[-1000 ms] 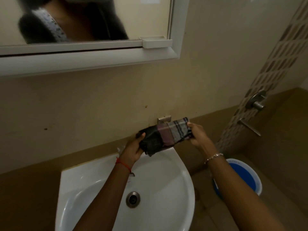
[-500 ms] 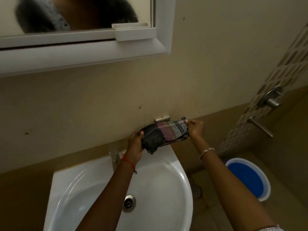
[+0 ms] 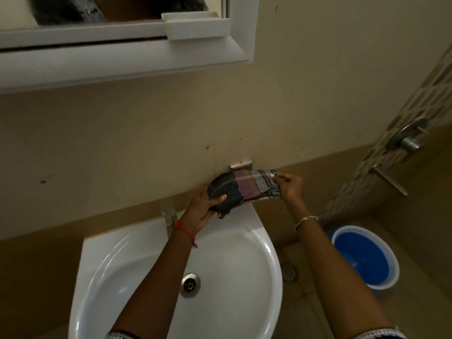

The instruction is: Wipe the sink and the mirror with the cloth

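A dark checked cloth point(image 3: 244, 188) is bunched between both hands above the back right rim of the white sink point(image 3: 234, 277). My left hand point(image 3: 203, 211) grips its dark left end, thumb on top. My right hand point(image 3: 289, 187) pinches the right end by its edge. The sink has a metal drain point(image 3: 190, 285) in the middle, and the tap point(image 3: 169, 215) shows just left of my left wrist. The mirror point(image 3: 117, 11) in a white frame hangs at the top left, only its lower strip in view.
A small metal holder point(image 3: 240, 165) is fixed to the wall right behind the cloth. A blue bucket with a white rim point(image 3: 362, 258) stands on the floor to the right. A floor drain point(image 3: 288, 271) lies beside the sink. A wall tap point(image 3: 408, 140) projects at the far right.
The view has tilted down and shifted, so the mirror sits higher and more of the sink shows. Both hands keep hold of the cloth and have drawn it slightly tighter together.
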Tool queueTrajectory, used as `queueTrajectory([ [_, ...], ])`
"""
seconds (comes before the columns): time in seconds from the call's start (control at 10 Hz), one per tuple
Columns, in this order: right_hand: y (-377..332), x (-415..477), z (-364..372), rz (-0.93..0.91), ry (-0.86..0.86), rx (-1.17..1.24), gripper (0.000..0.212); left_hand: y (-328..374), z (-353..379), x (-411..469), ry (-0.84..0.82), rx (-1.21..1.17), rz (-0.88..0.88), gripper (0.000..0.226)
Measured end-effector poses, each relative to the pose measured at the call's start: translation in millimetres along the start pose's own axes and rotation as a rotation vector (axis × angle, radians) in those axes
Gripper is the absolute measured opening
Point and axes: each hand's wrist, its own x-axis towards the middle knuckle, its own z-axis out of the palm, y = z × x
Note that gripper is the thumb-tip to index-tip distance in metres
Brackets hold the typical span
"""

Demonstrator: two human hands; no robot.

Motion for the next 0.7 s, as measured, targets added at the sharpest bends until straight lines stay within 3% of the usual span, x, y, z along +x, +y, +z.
queueTrajectory([
  [0.1,1,-4,1,0.014,0.015,0.000,0.028,-3,0,-5,0.013,-0.003,0.024,0.048],
  [0.3,-4,-23,8,-0.381,0.181,-0.427,0.029,-1,-9,-14,0.031,0.141,0.041,0.043],
  [0.4,-5,-43,18,-0.540,0.180,-0.597,0.030,3,-17,-22,0.097,0.318,0.050,0.017],
  [0.5,1,-60,25,-0.633,0.175,-0.742,0.031,8,-25,-36,0.182,0.519,0.100,0.023],
  [0.6,11,-82,32,-0.746,0.133,-0.777,0.043,7,-38,-55,0.226,0.717,0.199,0.058],
  [0.7,21,-113,45,-0.889,0.037,-0.811,0.049,1,-51,-80,0.226,0.818,0.320,0.057],
])
